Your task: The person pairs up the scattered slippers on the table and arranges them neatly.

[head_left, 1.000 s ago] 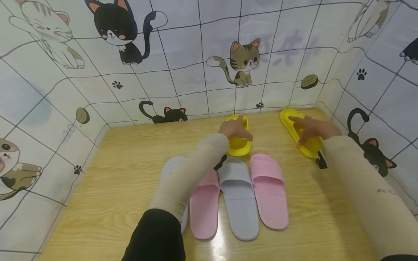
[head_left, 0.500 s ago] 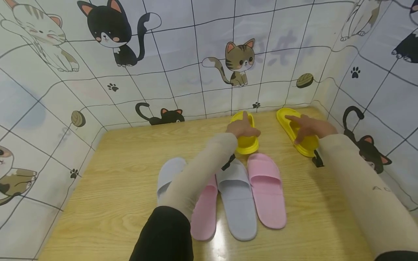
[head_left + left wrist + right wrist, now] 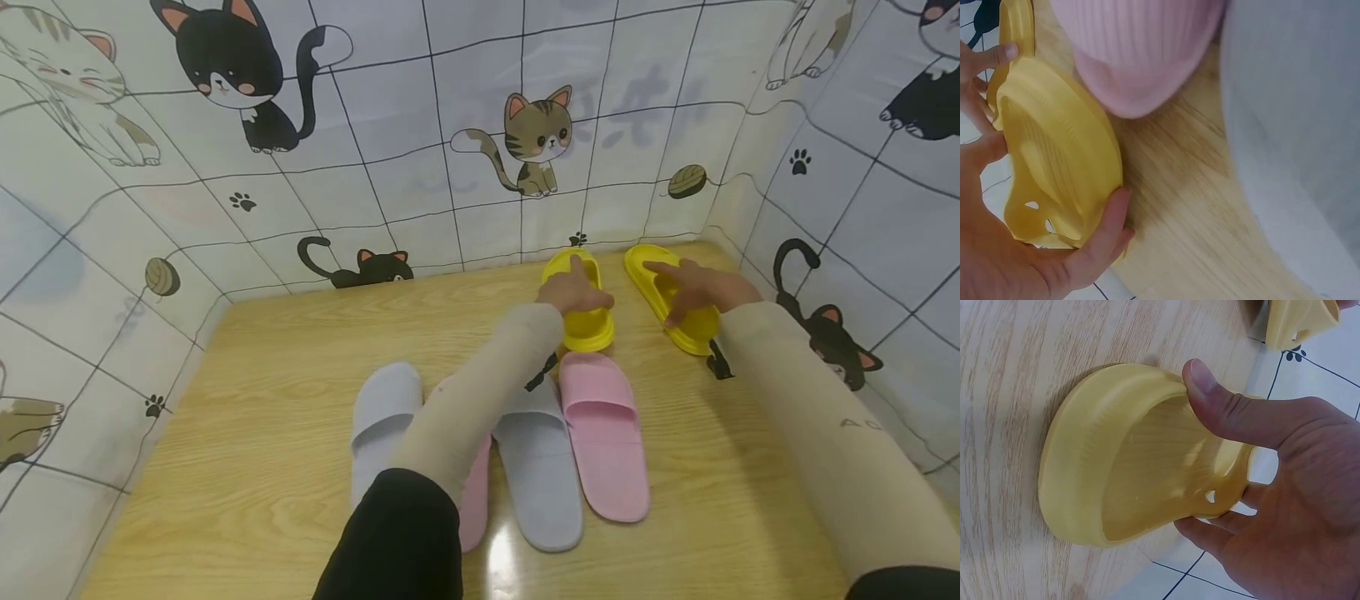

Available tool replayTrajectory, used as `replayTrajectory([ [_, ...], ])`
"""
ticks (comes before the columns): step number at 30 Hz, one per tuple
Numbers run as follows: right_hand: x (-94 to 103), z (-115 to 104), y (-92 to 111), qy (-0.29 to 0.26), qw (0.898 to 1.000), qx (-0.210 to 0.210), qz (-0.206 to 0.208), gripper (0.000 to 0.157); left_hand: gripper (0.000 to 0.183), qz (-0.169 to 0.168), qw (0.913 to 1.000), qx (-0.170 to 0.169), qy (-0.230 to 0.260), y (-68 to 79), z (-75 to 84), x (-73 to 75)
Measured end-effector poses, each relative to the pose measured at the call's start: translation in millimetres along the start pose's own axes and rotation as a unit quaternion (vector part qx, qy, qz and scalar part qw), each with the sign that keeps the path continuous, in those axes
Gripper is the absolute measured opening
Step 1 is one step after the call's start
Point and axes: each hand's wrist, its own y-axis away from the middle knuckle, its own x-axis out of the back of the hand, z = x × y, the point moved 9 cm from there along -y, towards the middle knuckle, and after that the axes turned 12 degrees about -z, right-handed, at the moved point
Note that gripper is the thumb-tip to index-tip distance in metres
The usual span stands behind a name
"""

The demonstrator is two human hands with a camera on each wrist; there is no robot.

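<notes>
My left hand (image 3: pixel 573 292) grips a yellow slipper (image 3: pixel 591 335) across its sides, near the back of the wooden surface. In the left wrist view the thumb lies on one edge of this slipper (image 3: pixel 1085 119) and the fingers on the other. To its right, my right hand (image 3: pixel 701 287) holds a second yellow slipper (image 3: pixel 643 257), which stands at a slant. The right wrist view shows the thumb on one rim of that slipper (image 3: pixel 1079 469) and fingers curled under the opposite side. A narrow gap separates the two yellow slippers.
In front lie a grey slipper (image 3: pixel 386 400), a pink slipper (image 3: pixel 474 500) partly hidden by my left forearm, another grey slipper (image 3: pixel 542 483) and another pink slipper (image 3: pixel 607 450). A cat-patterned wall covering (image 3: pixel 405 167) bounds the wooden surface (image 3: pixel 277 400) at the back and sides.
The left hand has slid its yellow slipper rightward, closer to the other one. The right hand and its slipper have hardly moved. The head view has shifted slightly to the right.
</notes>
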Motion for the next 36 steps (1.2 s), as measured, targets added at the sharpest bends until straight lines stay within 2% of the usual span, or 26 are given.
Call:
replayTrajectory([
  [5,-0.6,1,-4,-0.007,1.0,-0.012,-0.004,0.115,0.102,0.019,0.9998,0.001,0.0,-0.6,9.2,-4.3],
  [9,0.4,4,-6,-0.008,1.0,-0.017,-0.005,0.116,0.101,0.033,0.9994,0.002,0.002,4.4,18.7,-7.7],
  [12,0.9,5,-6,-0.006,1.0,-0.016,-0.006,0.116,0.101,0.034,0.9994,-0.002,-0.008,8.7,27.2,-12.5],
  [16,0.7,4,-7,-0.006,1.0,-0.003,-0.004,0.116,0.101,0.031,0.9993,0.009,-0.017,11.5,33.4,-18.3],
  [19,0.0,4,-9,-0.006,1.0,0.003,-0.004,0.116,0.097,0.033,0.9988,0.022,-0.028,9.3,36.4,-21.5],
  [24,-1.1,3,-7,-0.002,1.0,0.003,-0.005,0.114,0.093,0.024,0.9987,0.013,-0.043,1.9,44.1,-28.3],
  [27,-1.6,4,-6,-0.002,1.0,0.003,-0.006,0.113,0.096,0.017,0.9993,0.004,-0.034,-0.4,45.4,-32.4],
  [30,-1.7,3,-4,0.001,1.0,0.003,-0.005,0.113,0.096,0.026,0.9992,-0.002,-0.031,-1.1,45.0,-32.6],
  [36,-1.3,0,-5,-0.002,1.0,0.005,-0.015,0.113,0.077,0.037,0.9946,-0.005,-0.097,-1.5,40.7,-30.9],
])
